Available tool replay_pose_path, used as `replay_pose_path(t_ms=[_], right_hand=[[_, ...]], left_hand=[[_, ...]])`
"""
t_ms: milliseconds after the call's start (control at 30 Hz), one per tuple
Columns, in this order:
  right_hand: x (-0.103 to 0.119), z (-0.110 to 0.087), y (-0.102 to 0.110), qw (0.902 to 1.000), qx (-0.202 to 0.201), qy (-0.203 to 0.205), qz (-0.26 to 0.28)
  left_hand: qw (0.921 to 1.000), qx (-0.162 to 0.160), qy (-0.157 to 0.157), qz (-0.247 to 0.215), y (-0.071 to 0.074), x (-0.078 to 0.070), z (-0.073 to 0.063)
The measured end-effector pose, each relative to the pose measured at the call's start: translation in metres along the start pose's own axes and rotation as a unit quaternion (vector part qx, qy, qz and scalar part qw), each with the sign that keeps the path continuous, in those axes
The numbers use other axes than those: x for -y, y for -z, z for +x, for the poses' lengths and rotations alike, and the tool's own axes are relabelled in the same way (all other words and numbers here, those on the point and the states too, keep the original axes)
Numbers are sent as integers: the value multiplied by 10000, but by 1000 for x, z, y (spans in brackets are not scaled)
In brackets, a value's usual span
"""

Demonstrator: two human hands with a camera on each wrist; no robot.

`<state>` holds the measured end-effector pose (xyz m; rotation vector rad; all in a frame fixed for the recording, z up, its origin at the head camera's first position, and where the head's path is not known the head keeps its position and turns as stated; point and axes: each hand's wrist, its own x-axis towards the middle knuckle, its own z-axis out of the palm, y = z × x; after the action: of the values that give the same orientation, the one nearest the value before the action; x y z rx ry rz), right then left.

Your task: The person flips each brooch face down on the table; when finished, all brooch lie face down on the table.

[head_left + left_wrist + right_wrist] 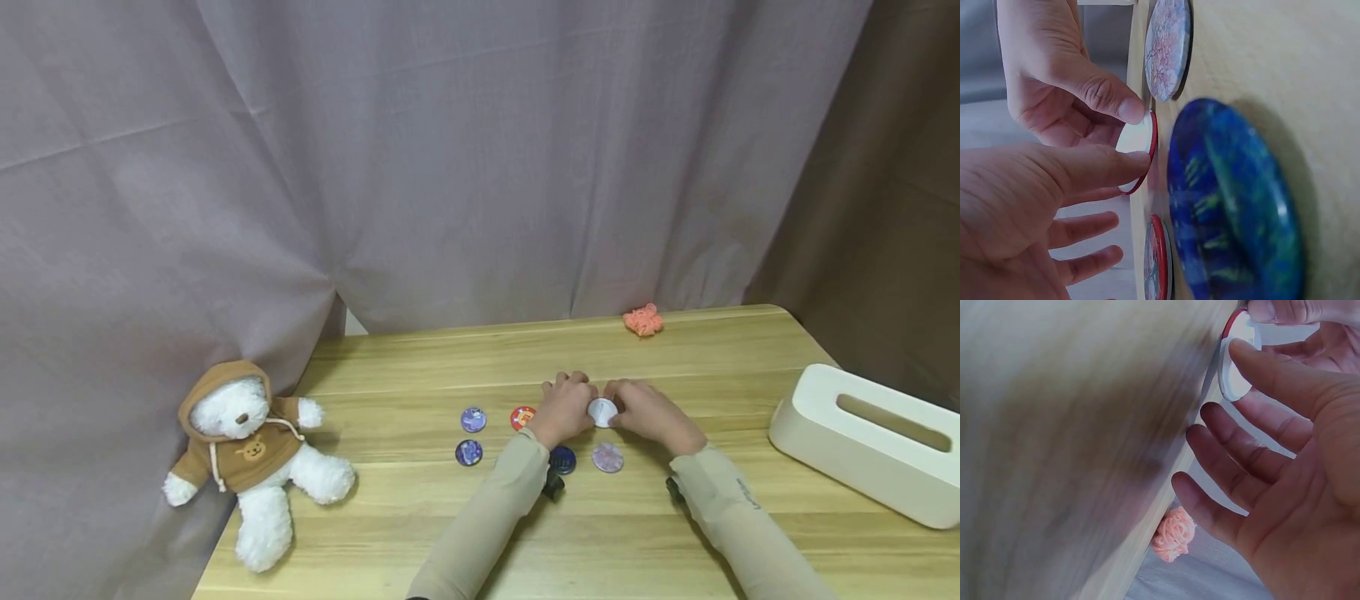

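Note:
Both hands pinch one round badge (602, 412) between thumbs and fingers, over the table. Its white side faces up, and a red rim shows in the left wrist view. My left hand (567, 410) grips the badge's left edge, its other fingers loosely spread. On the opposite edge is my right hand (651, 414), thumb on the white face (1240, 372) and the other fingers spaced apart. Just below the hands lie a dark blue badge (1229, 200) and a pinkish floral badge (1167, 50). A red badge (522, 417) is partly covered by the left hand.
Two purple-blue badges (473, 419) lie further left on the wooden table (405, 533). A white plush bear (251, 458) in a brown hoodie sits at the left edge. At the back is a coral fuzzy bundle (643, 320); a cream tissue box (862, 454) stands right.

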<state>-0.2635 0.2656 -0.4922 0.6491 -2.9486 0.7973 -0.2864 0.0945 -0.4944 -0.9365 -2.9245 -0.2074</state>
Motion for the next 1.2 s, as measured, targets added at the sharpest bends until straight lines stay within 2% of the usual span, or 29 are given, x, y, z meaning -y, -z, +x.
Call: replay_pose_path(t_ms=[300,567,800,1033,1200], right_hand=[[-1,-1,0,9997,36,175,-157],[-2,-2,0,9996,244,117,-55],[-7,-1,-2,9996,194,215,3],[-11,1,-1,9981,313,75,534],[-6,5,2,9990,7,130,417]], left_hand=[[9996,239,-142,-96,-1,0,-1],[9977,514,-183,-403,1,1,-3],[9965,635,-202,-512,1,1,-3],[9965,415,-390,-612,-1,7,-3],[9944,193,-511,-909,-4,18,-3]])
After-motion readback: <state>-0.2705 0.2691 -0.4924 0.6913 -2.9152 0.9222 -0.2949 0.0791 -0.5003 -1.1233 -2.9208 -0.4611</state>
